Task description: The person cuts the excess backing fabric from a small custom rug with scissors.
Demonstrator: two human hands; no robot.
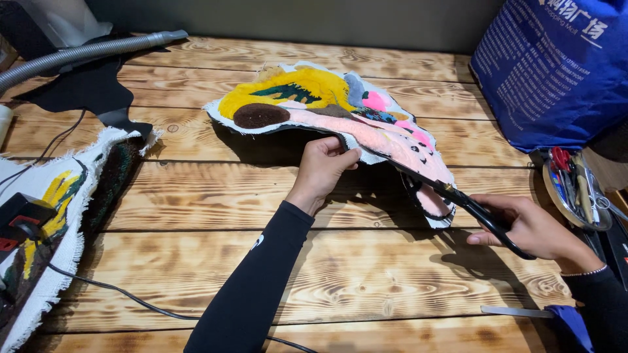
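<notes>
1. Scissors with black handles and long dark blades [481, 210] sit in the right hand [536, 229], whose fingers are closed through and around the handles; the blades run up and to the left, along the lower edge of a tufted rug piece.
2. That irregular tufted rug piece in yellow, pink, brown and green with a white cloth border [327, 108] is lifted off the wooden plank table [366, 274], tilted, casting a dark shadow below it.
3. The left hand [322, 167] grips the rug's near edge from underneath, thumb on top, just left of the blades; the rug lies above and between both hands.
4. Both forearms wear black sleeves.
5. At the left edge lies a second tufted piece on frayed white cloth [49, 216], with a black and red device [19, 219] on it and a black cable [131, 297] trailing across the planks.
6. A grey ribbed hose [85, 52] lies at the top left.
7. A blue fabric bag [556, 65] stands at the top right; below it a round tin of tools [575, 189] sits beside the right hand.
</notes>
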